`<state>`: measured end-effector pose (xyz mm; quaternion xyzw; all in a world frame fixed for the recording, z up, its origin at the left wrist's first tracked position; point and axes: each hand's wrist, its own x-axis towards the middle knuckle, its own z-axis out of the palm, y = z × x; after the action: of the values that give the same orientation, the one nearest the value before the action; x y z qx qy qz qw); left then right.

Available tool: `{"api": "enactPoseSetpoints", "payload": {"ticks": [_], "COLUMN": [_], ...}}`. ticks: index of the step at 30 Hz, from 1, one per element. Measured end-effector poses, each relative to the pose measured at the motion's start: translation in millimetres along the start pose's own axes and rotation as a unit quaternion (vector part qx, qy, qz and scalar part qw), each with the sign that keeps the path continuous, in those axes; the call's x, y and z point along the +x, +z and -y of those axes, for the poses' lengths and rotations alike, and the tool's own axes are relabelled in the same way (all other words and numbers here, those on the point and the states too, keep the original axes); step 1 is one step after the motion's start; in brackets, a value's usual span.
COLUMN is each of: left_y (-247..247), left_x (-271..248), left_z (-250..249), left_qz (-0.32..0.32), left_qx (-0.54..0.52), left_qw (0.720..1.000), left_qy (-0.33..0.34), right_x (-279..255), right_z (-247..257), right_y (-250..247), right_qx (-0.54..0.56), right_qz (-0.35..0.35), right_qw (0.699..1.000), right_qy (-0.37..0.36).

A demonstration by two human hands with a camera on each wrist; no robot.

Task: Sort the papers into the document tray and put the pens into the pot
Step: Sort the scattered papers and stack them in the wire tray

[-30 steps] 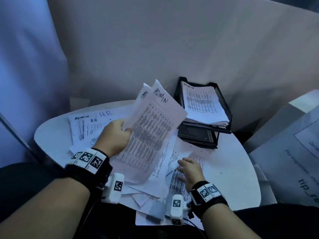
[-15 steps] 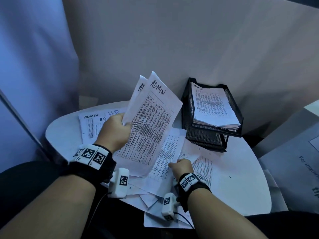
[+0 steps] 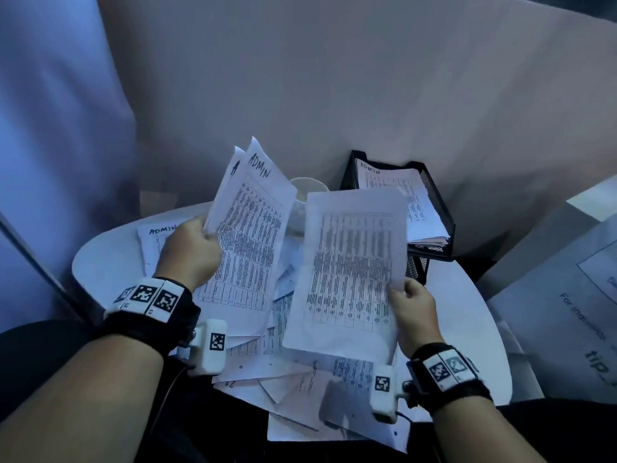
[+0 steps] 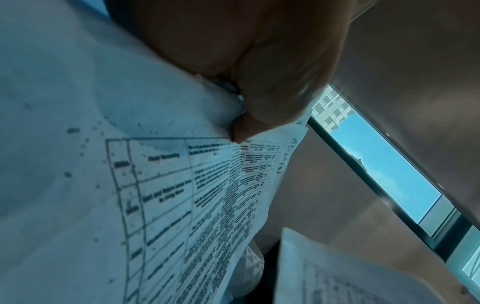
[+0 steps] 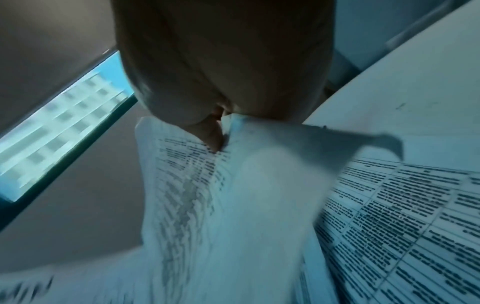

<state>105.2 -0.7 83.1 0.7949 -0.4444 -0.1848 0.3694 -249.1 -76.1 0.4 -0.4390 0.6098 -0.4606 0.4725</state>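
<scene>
My left hand grips a few printed sheets headed ADMIN by their left edge, raised above the table; the left wrist view shows the thumb pinching those ADMIN sheets. My right hand pinches the right edge of another printed sheet, lifted off the pile; the thumb presses on that sheet. The black mesh document tray stands at the back right with a stack of ADMIN papers in its top tier. A pale pot peeks out behind the held sheets. No pens are visible.
Loose printed papers cover the small round white table, some overhanging its near edge. More sheets lie at the far left. A large printed board leans at the right. A beige partition stands behind.
My right hand has picked a sheet off the pile and raised it to the right of the ADMIN sheets. The left hand holds its sheets as before. The pot has come into view.
</scene>
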Motion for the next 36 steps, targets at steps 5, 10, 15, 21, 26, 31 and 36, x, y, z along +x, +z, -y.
{"api": "enactPoseSetpoints", "payload": {"ticks": [5,10,15,21,26,31,36], "left_y": [22,43,52,53,51,44,45], "left_x": [-15,-30,-35,-43,-40,-32,-32], "left_z": [-11,-13,-11,-16,-15,-12,-12], "left_qz": [0.056,0.125,0.139,0.163,0.145,0.113,0.119], "left_qx": [-0.096,-0.205,-0.247,-0.166,-0.088,-0.091,-0.095], "left_qw": [0.994,0.97,0.958,0.972,0.986,0.989,0.988], "left_qy": [-0.008,-0.02,-0.042,-0.011,0.01,0.015,0.011], "right_x": [0,-18,-29,-37,-20,-1,6], "right_z": [-6,-6,-23,-28,-40,-76,-98], "right_y": [-17,2,23,36,7,-47,-51], "right_qx": [0.146,0.172,0.125,0.077,0.023,-0.111,-0.108], "right_qz": [0.028,0.072,0.101,0.118,-0.05,-0.129,-0.096], "right_qw": [0.984,0.976,0.98,0.984,0.992,0.961,0.952], "right_qy": [0.102,0.112,0.118,0.112,0.115,0.219,0.268]}}
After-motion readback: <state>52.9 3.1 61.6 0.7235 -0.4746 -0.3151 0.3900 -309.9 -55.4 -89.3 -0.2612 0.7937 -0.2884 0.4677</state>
